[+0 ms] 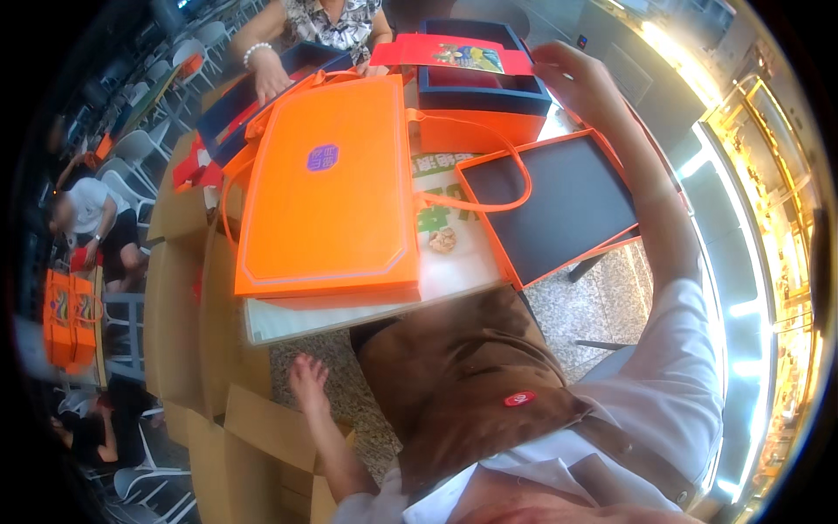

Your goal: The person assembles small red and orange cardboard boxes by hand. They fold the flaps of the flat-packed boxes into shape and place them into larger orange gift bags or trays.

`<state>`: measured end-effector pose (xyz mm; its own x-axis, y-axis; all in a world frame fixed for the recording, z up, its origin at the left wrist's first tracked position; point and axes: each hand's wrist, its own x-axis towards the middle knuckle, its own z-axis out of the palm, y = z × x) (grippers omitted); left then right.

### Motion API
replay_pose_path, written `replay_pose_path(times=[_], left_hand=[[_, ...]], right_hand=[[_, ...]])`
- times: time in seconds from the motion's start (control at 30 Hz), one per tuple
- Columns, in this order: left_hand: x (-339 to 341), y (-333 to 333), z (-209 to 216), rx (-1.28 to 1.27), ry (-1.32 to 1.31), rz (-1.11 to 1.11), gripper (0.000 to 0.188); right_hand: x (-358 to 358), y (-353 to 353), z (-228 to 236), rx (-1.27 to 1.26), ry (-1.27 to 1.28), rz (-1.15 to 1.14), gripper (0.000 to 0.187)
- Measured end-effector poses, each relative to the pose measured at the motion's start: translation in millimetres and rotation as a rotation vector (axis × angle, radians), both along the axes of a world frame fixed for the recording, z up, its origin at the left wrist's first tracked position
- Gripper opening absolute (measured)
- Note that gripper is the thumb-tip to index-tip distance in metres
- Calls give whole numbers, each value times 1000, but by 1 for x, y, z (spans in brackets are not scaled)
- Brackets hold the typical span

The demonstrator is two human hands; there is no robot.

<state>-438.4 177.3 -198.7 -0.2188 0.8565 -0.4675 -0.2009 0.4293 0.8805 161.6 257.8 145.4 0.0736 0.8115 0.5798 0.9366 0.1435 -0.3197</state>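
Observation:
My right hand [576, 77] reaches far forward, its fingers at the right end of a flat red carton [401, 51] with a colourful picture on it. That carton lies across the top of an open dark-blue-lined orange box [480, 127]. My left hand [308, 382] hangs low in front of the table, fingers apart and nothing in it. A big orange gift box [336, 192] with rope-like handles rests on the table's left side. To its right lies a shallow orange tray or lid [559, 196] with a dark inside.
Across the table a person's hand [271, 80] works at another dark blue box [229, 118]. Open brown cardboard cartons [188, 288] stand at the left. A crumpled beige piece [443, 240] sits on the white table [463, 284]. A lit display counter [742, 253] runs along the right.

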Motion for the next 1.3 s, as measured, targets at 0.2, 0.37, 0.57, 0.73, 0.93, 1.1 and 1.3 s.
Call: replay_pose_path(times=[0.2,0.37,0.57,0.73,0.93,1.1,1.3], left_hand=[[45,-22,19,16,61,31,46],[65,-31,63,134,166,-41,37],[87,-43,139,313,225,-150,30],[147,-36,214,681,298,-411,30],[238,-4,273,975,160,-422,43],[235,-11,257,966,129,-391,39],[237,-28,255,918,111,-351,40]], right_hand=[[40,121,-48,-189,-467,-111,52],[33,140,-48,-290,-441,-183,30],[29,69,17,184,275,78,30],[-26,-27,6,57,758,440,21],[-105,-111,-54,-252,923,495,23],[-143,-135,-75,-114,930,517,32],[-166,-137,-82,-54,882,494,42]])
